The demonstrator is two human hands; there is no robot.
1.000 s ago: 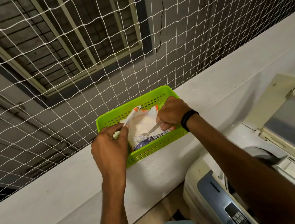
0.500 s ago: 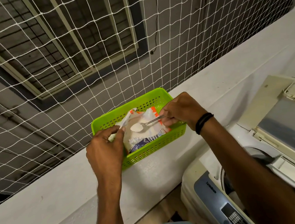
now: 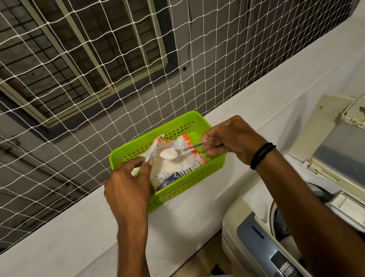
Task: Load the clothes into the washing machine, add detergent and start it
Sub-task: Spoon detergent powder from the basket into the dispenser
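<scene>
My left hand (image 3: 127,187), centre-left of the frame, has thumb & forefinger pinching the torn top edge of the 1 detergent packet (image 3: 171,172), holding its mouth apart; the other fingers are curled under, out of sight. My right hand (image 3: 234,140), centre-right, has its fingers closed narrow round the handle end of 1 metal spoon (image 3: 187,149). The spoon's bowl is level w/ a small heap of white powder in it, just above the packet's opening. The packet lies inside the 1 green basket (image 3: 192,185), towards its left end, w/ orange, white & blue print. The basket stands on the white ledge (image 3: 75,236), which runs from lower left to upper right. There's 1 washing machine (image 3: 250,240) at lower right, beside & below the ledge, w/ its lid (image 3: 354,145) raised & the tub open. A dark heap (image 3: 280,224) sits inside, prob. clothes, though my forearm covers most of it. Its control panel (image 3: 283,266) is at the bottom edge. A dark wristband (image 3: 262,154) is on my right wrist. A white net (image 3: 83,69) fills the upper half, w/ 1 barred window (image 3: 59,49) behind it at upper left.
</scene>
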